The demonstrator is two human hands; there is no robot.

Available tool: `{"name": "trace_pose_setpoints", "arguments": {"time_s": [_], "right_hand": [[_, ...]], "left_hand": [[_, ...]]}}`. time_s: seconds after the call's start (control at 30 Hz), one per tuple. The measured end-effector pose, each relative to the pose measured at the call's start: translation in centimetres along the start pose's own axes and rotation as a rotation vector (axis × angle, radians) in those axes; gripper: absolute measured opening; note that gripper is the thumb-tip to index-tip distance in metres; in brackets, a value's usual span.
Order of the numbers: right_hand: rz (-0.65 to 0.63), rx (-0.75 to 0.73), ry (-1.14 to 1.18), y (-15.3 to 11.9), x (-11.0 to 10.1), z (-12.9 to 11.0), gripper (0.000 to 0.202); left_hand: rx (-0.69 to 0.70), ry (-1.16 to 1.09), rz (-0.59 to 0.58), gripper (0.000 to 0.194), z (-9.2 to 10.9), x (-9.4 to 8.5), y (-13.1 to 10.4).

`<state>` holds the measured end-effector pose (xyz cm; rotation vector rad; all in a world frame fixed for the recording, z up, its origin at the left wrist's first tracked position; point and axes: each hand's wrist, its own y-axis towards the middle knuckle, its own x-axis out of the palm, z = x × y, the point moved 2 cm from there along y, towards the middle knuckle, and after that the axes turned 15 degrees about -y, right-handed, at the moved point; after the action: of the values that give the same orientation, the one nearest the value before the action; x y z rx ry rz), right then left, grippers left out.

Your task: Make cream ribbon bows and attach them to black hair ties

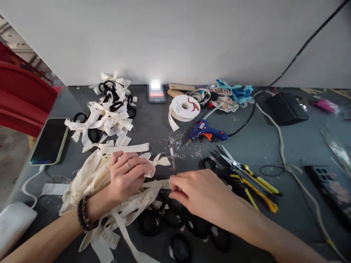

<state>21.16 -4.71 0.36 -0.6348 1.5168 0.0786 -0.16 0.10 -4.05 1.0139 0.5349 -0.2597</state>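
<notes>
My left hand point(128, 175), a ring on one finger and beads at the wrist, is closed over a pile of cream ribbon strips point(90, 179). A looped ribbon point(156, 164) sticks out from its fingertips. My right hand point(197, 188) pinches the end of a printed ribbon strip point(161, 183) between thumb and fingers. Several black hair ties point(179, 246) lie below and between the hands, some with pale patches. Finished-looking ribbon bows on black bands form a heap point(109, 113) at the back left. My fingers partly hide what each hand grips.
A blue glue gun point(207, 130) lies mid-table, its black cord running up right. Nearby are a ribbon spool point(185, 107), scissors point(233, 162) and yellow-handled tools point(255, 182). A phone point(51, 140) is cabled to a white power bank point(16, 223). Another phone point(329, 190) lies right.
</notes>
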Motion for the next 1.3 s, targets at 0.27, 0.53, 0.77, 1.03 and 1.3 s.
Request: {"name": "trace_pose_setpoints", "arguments": {"time_s": [0.27, 0.53, 0.77, 1.03, 1.3], "right_hand": [[0.65, 0.295, 0.017, 11.5, -5.4, 10.0, 0.037], [0.657, 0.408, 0.019, 21.9, -3.3, 14.0, 0.033], [0.711, 0.464, 0.024, 22.8, -1.7, 14.3, 0.035], [0.86, 0.483, 0.005, 20.1, -2.6, 14.0, 0.038], [0.508, 0.386, -0.091, 9.0, -4.2, 7.7, 0.036]], "left_hand": [[-0.014, 0.037, 0.018, 0.033, -0.3, 0.2, -0.3], [-0.03, 0.018, 0.038, 0.032, -0.2, 0.1, -0.2], [-0.049, -0.002, 0.046, 0.039, -0.2, 0.3, -0.2], [-0.044, -0.015, 0.05, 0.04, -0.3, 0.3, -0.4], [-0.043, -0.007, 0.043, 0.039, -0.2, 0.3, -0.3]]}}
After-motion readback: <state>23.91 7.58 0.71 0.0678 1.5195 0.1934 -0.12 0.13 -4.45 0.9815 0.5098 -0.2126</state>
